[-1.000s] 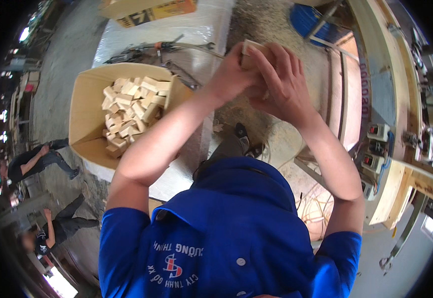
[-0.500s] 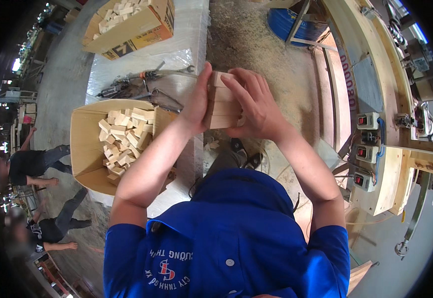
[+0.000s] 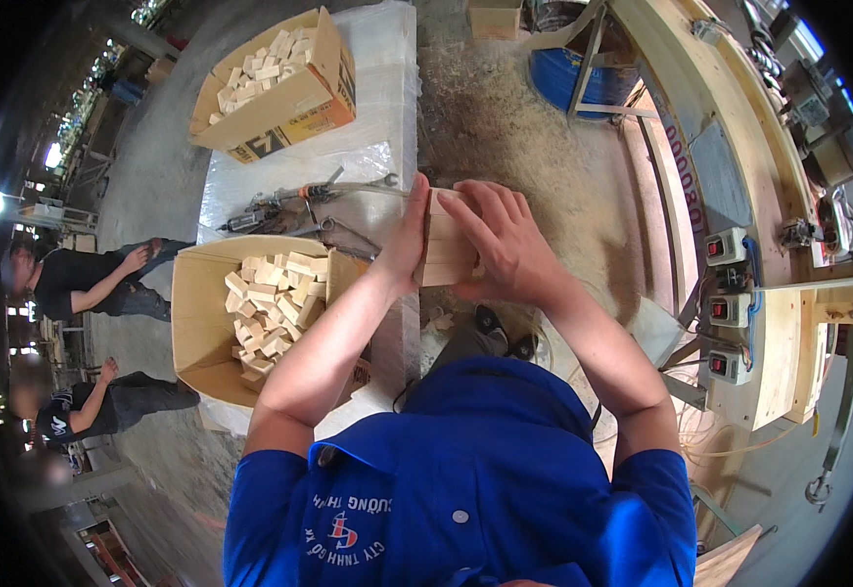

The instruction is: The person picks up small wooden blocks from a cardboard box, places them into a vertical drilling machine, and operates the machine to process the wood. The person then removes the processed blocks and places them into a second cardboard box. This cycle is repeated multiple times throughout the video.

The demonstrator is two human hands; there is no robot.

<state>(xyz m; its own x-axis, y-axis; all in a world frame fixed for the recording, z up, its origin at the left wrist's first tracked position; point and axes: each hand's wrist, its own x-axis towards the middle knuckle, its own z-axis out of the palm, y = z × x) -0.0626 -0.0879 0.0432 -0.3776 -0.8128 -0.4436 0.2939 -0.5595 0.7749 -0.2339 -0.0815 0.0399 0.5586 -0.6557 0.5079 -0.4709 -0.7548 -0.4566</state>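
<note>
A plastic-covered table [image 3: 377,108] carries 2 cardboard boxes of wood blocks: 1 at 11 o'clock [image 3: 284,93], 1 at 9 o'clock [image 3: 201,313]. Metal tools [image 3: 279,210] lie between them.

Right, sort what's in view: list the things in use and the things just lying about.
In use: left hand and right hand clasping a stack of pale wooden blocks; nearest open cardboard box of blocks.
Lying about: far cardboard box of blocks; metal power tools; blue drum.

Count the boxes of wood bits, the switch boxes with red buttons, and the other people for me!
Cardboard boxes of wood blocks: 2, the near one and the far one
Switch boxes with red buttons: 3
Other people: 2
Total: 7
</note>
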